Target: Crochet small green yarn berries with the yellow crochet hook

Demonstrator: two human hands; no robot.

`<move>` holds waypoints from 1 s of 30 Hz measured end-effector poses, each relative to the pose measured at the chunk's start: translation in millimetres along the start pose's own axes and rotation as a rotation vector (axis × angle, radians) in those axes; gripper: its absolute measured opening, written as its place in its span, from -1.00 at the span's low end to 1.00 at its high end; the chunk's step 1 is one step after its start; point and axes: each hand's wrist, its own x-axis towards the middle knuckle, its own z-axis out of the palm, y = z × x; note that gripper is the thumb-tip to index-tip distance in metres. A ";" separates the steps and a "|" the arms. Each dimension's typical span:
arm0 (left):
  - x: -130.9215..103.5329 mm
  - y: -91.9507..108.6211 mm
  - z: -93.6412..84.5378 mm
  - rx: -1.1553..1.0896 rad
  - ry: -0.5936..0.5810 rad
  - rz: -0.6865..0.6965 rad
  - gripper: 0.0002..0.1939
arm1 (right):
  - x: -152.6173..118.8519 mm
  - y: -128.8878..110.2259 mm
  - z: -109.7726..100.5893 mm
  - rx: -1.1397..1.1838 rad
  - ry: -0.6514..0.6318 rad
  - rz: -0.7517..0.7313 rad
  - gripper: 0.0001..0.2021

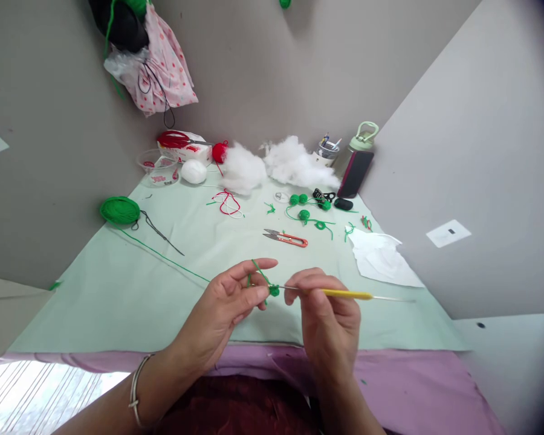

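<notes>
Between thumb and fingers, my left hand [236, 293] pinches a small green crochet piece [274, 290]. Green yarn [163, 258] loops over its raised index finger and runs back to a green yarn ball [120, 210] at the table's left. In my right hand [324, 308] is a crochet hook [349, 294] with a yellow handle, held level. Its metal tip points left and meets the green piece; whether the tip is inside a stitch is too small to tell. Orange thread snips [286, 238] lie just beyond both hands.
White stuffing [294, 162] sits at the back, beside a red yarn ball [219, 152] and a plastic tub [158, 169]. Small green crocheted balls [304, 215] lie mid-right. A phone [356, 174] leans by a bottle [362, 138]. White paper [383, 257] lies right.
</notes>
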 end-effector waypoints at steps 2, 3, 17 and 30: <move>-0.5 -2.4 0.3 0.063 0.013 0.037 -0.62 | 0.8 1.2 2.2 -0.013 -0.043 0.011 -0.82; -0.4 -3.4 0.2 0.088 0.017 0.058 -0.63 | 0.9 1.3 3.1 -0.029 -0.053 0.013 -0.80; 4.5 -5.7 -2.3 -0.154 -0.054 -0.127 -0.52 | -10.6 8.1 1.4 -0.434 -0.017 -0.259 -0.70; 0.8 -12.9 4.3 0.013 0.018 0.042 -0.38 | -13.8 10.0 6.6 -0.549 -0.038 -0.382 -0.58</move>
